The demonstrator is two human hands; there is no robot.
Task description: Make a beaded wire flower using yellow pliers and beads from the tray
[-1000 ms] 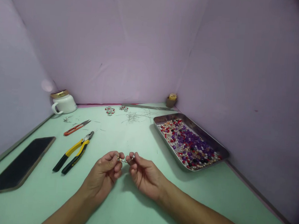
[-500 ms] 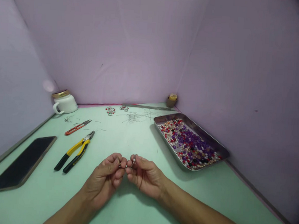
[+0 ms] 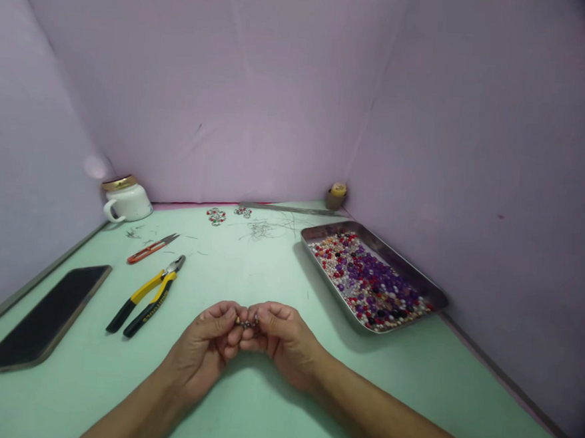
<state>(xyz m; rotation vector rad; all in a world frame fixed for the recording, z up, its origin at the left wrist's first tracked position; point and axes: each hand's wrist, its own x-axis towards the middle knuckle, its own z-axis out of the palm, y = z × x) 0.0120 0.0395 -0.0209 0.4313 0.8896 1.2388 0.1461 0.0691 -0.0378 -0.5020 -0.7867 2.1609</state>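
Note:
Low over the pale green table [image 3: 239,402], my left hand [image 3: 207,338] and my right hand [image 3: 284,342] meet fingertip to fingertip. Between them they pinch a small beaded piece [image 3: 246,324], with dark, whitish and gold-coloured beads showing at the fingertips. Both hands are closed, thumbs pressed against the fingers, and much of the piece is hidden behind them. To the right of my right hand stands a metal tray [image 3: 328,289] of loose beads, mostly purple, red, white and black.
Left of my hands lie yellow-black pliers [image 3: 151,296], orange thread snips [image 3: 153,249] and a dark phone [image 3: 45,322]. Farther back are a white mug [image 3: 132,202], beaded rings [image 3: 216,216], wire scraps [image 3: 262,228], thin rods [image 3: 293,210] and a small brown pot [image 3: 335,198].
My right hand has shifted slightly left, its thumb closer to my left fingertips. More of the beaded piece shows between the hands. Everything else on the table is unmoved.

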